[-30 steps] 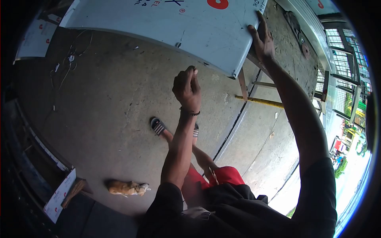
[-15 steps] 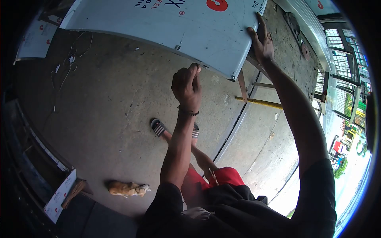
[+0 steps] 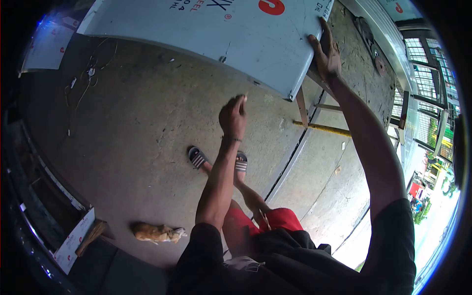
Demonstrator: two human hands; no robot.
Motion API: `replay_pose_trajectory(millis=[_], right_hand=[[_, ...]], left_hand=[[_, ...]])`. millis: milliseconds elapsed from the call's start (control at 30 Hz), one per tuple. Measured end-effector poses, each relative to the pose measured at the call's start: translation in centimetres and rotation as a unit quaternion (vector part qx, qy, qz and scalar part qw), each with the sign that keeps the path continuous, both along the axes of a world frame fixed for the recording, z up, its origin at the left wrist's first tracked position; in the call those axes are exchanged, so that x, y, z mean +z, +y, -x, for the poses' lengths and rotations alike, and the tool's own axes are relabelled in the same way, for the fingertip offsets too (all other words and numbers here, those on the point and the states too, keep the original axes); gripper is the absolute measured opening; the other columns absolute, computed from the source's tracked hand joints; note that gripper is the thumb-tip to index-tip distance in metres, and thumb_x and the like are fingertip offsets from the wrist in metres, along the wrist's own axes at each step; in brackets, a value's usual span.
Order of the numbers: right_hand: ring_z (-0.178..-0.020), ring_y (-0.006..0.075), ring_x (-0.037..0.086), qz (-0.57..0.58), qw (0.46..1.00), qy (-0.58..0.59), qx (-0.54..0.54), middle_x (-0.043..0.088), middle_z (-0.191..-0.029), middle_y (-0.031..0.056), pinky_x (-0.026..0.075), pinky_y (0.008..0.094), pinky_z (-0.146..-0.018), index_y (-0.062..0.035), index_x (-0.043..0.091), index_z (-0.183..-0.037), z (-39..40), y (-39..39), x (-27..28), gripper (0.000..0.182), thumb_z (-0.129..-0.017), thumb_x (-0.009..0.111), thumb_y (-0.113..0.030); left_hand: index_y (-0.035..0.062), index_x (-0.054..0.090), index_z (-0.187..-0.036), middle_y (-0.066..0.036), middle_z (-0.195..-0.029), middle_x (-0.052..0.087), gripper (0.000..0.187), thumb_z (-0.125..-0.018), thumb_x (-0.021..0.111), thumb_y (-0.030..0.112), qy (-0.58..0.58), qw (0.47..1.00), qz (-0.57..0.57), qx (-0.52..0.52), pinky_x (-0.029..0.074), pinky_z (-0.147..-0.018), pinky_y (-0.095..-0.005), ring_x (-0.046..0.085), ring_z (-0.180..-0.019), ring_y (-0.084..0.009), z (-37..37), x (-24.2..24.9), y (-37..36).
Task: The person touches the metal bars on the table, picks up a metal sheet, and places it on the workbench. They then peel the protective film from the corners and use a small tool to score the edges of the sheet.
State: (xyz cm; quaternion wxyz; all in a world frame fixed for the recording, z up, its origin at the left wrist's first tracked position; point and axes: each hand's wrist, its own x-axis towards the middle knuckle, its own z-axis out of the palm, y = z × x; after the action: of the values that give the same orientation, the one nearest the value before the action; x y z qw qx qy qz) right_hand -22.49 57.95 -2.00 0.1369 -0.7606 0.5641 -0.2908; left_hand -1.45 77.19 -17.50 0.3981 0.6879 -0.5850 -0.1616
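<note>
A metal panel (image 3: 196, 29) in printed pale-blue protective film spans the top of the view, its near edge folded. My right hand (image 3: 328, 58) rests along the panel's right edge, thumb and fingers stretched apart on its surface. My left hand (image 3: 232, 117) hangs just below the near edge, apart from it, with thumb and fingertips pinched together. Something tiny may show at the fingertips, too small to make out. Small dark marks or holes dot the panel near that edge.
Right of the panel, a worn worktop (image 3: 356, 64) carries a grinding disc (image 3: 380, 65). A yellow bar (image 3: 324, 129) crosses the legs beneath. A small brown-and-white animal (image 3: 157, 232) lies on the concrete floor. Thin wire (image 3: 83, 93) trails at left; bluish light glares at far upper left.
My left hand has moved away from the panel's near edge, down toward my body, still pinched. My right hand stays on the panel. A bluish glare has appeared at upper left.
</note>
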Motion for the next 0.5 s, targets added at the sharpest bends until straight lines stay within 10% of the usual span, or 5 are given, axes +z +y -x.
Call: replay_pose_trajectory(millis=[500], right_hand=[[-0.14, 0.0388, 0.04, 0.004, 1.0, 0.027, -0.015, 0.04, -0.151, 0.0226, 0.031, 0.0452, -0.115, -0.0171, 0.028, -0.155, 0.2, 0.0, 0.3, 0.078, -0.093, 0.047, -0.06]], left_hand=[[0.0065, 0.064, -0.096, -0.006, -0.074, 0.056, 0.009, -0.089, 0.068, 0.003, 0.042, 0.971, 0.228, 0.059, 0.042, -0.063, -0.0368, 0.055, -0.067, -0.0248, -0.9, 8.9, -2.4]])
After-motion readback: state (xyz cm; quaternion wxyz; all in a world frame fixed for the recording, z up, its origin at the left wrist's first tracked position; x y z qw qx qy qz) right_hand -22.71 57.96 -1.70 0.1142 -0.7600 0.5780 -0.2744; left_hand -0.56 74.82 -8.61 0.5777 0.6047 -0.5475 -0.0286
